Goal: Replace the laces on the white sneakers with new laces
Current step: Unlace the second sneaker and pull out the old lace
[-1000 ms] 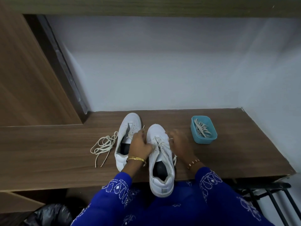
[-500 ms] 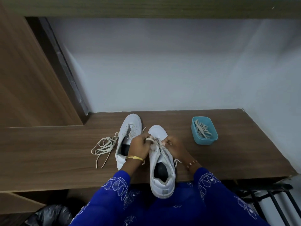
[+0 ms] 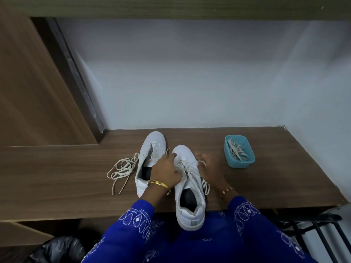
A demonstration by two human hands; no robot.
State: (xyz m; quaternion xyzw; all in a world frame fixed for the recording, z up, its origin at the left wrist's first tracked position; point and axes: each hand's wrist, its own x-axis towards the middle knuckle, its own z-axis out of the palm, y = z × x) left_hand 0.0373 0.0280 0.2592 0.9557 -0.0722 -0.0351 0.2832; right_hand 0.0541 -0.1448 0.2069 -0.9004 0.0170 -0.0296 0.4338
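Observation:
Two white sneakers stand side by side on the wooden desk [image 3: 57, 168]. The left sneaker [image 3: 152, 147] has open eyelets with only a short bit of lace in it. The right sneaker [image 3: 190, 202] is laced, and its heel hangs over the desk's front edge. My left hand [image 3: 167, 171] grips this sneaker's left side by the upper eyelets. My right hand [image 3: 210, 169], blurred by motion, is at the shoe's right side and pinches a lace strand [image 3: 191, 164] drawn out sideways. A removed lace [image 3: 121, 168] lies in loops left of the shoes.
A small blue tub [image 3: 228, 154] with folded laces [image 3: 236, 150] sits at the right of the desk. A white wall rises behind, with a wooden panel at the left. A black bag [image 3: 57, 249] lies below left, a black rack [image 3: 313, 230] below right.
My right hand has swung out from the toe end to the right, pulling a lace strand with it. My left hand has stayed on the right sneaker.

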